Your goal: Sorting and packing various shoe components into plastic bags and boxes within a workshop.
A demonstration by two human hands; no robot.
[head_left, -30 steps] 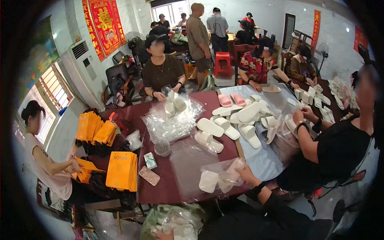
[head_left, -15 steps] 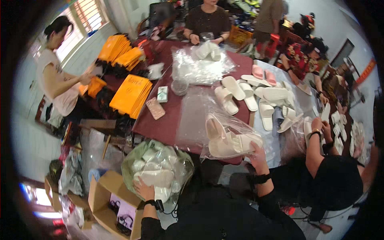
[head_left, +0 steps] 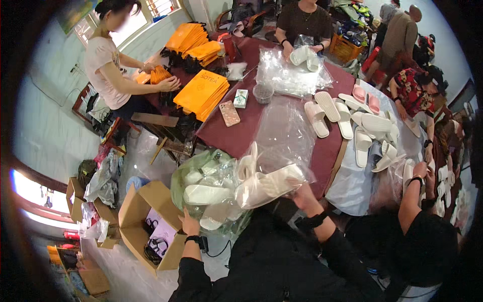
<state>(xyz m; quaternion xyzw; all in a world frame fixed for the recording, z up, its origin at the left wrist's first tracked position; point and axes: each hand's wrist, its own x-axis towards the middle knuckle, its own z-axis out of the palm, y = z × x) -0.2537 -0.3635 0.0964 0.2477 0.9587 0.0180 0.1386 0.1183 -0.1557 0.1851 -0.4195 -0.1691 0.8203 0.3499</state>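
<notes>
My right hand (head_left: 305, 199) grips the edge of a clear plastic bag holding a pair of cream slide slippers (head_left: 274, 183). The bagged pair hangs tilted over the right side of a green sack (head_left: 177, 173). Several bagged slippers fill that sack, including a white slipper (head_left: 207, 195) lying sole up on top. By the sack's near left edge is my left hand (head_left: 189, 222), its index finger stretched out and nothing visible in it. Behind the held bag, a stack of flat clear bags (head_left: 284, 126) lies on the dark red table (head_left: 221, 132).
Loose cream slippers (head_left: 318, 121) lie on the table and on a pale-covered surface at right. A co-worker's arm (head_left: 410, 206) works close on my right. An open cardboard box (head_left: 132, 211) stands left of the sack. Orange bags (head_left: 201, 94) are piled at far left.
My right hand has brought the bagged slippers left and down, over the sack. My left hand has come off the slippers in the sack. The whole view has turned left.
</notes>
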